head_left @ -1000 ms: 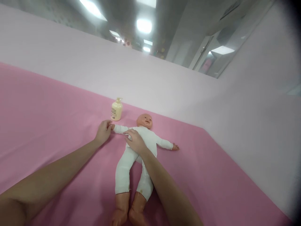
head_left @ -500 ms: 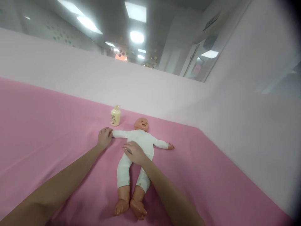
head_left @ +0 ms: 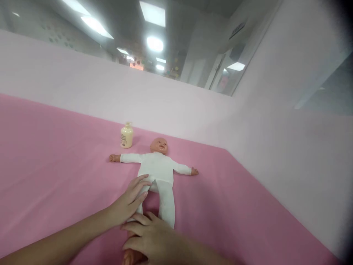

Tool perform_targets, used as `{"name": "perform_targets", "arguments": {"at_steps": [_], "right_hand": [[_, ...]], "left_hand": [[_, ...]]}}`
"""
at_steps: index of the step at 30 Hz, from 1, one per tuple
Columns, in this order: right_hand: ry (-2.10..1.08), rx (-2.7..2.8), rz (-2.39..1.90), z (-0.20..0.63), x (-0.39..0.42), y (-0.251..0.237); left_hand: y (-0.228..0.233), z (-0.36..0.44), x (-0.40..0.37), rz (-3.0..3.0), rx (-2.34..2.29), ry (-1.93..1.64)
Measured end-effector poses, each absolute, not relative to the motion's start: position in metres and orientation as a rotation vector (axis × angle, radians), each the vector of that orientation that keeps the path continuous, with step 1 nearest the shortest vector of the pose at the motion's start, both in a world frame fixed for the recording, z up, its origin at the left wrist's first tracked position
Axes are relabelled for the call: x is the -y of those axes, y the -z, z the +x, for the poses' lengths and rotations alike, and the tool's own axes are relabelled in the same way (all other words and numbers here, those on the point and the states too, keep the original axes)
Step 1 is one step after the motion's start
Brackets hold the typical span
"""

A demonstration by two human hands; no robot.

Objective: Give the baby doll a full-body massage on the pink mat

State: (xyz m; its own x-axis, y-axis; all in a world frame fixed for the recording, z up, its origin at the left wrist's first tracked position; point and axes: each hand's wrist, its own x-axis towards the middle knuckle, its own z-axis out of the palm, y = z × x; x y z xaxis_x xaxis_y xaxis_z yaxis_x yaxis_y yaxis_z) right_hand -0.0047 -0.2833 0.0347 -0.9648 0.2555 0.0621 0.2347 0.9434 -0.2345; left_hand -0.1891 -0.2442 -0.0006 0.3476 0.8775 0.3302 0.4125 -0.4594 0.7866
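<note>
A baby doll (head_left: 157, 165) in a white suit lies on its back, arms stretched out sideways and head away from me. My left hand (head_left: 129, 201) rests on the doll's left-of-view thigh, fingers extended towards its hip. Lower down, my right hand (head_left: 154, 237) lies across the shin of that same leg with its fingers spread. It covers the ankle area and most of the other lower leg. Part of a bare foot (head_left: 129, 256) shows at the bottom edge.
A pale yellow pump bottle (head_left: 127, 136) stands near the doll's head, left of it. Pink padding (head_left: 68, 154) covers the surface. A pale wall (head_left: 176, 110) rises behind and to the right, with a window (head_left: 187, 40) above it.
My left hand has left the doll's hand and moved down to its thigh. My right hand has slid from the hip to the lower leg. The view has shifted slightly right.
</note>
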Motion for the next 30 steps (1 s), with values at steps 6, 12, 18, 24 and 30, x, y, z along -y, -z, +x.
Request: {"name": "perform_targets", "arguments": {"at_steps": [6,12,18,24,30], "right_hand": [[-0.573,2.629,-0.486,0.005,0.273,-0.024],[-0.642,2.263,-0.348,0.016,0.273,-0.022],[-0.481,2.286,-0.283,0.018,0.267,-0.011],[-0.401,2.241,-0.270,0.013,0.259,-0.010],[-0.304,2.198,-0.308,0.010,0.260,-0.009]], "left_hand": [[-0.006,-0.205,0.254,2.541,-0.620,-0.997],[-0.001,-0.207,0.254,2.964,-0.555,-0.997],[-0.002,-0.206,0.254,2.959,-0.642,-1.057],[-0.013,-0.209,0.251,2.884,-0.616,-0.973],[-0.013,-0.207,0.259,2.803,-0.624,-0.965]]}}
